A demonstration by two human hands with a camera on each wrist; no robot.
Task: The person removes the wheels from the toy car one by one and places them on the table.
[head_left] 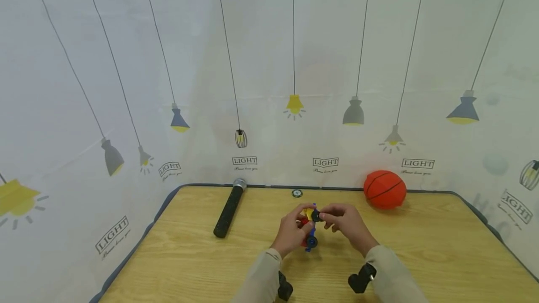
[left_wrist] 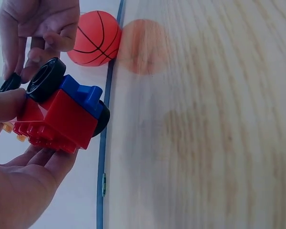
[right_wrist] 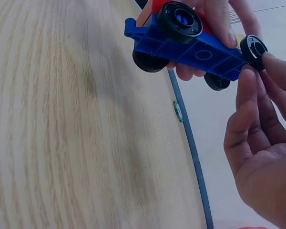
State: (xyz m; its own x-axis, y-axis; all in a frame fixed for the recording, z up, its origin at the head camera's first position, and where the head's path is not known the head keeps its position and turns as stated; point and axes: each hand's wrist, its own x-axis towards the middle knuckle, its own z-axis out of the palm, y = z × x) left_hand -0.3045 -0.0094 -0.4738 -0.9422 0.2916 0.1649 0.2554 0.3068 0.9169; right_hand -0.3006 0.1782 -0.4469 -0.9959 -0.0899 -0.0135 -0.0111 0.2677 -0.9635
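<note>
A toy block car (left_wrist: 69,119) with red bricks, a blue base (right_wrist: 195,53) and black wheels is held above the table, its underside turned toward the right wrist view. My left hand (head_left: 291,229) grips its red body, fingers on one side and thumb on the other. My right hand (head_left: 348,224) pinches a black wheel (right_wrist: 253,51) at one end of the base between thumb and fingers. Whether that wheel is fully on its axle I cannot tell. Some yellow (head_left: 309,213) shows by the left fingertips in the head view.
On the wooden table (head_left: 181,265), a black microphone (head_left: 229,210) lies to the left. A small round disc (head_left: 296,193) sits near the back edge. An orange-red toy basketball (head_left: 385,190) rests at the back right, against a white lamp-printed curtain (head_left: 269,69).
</note>
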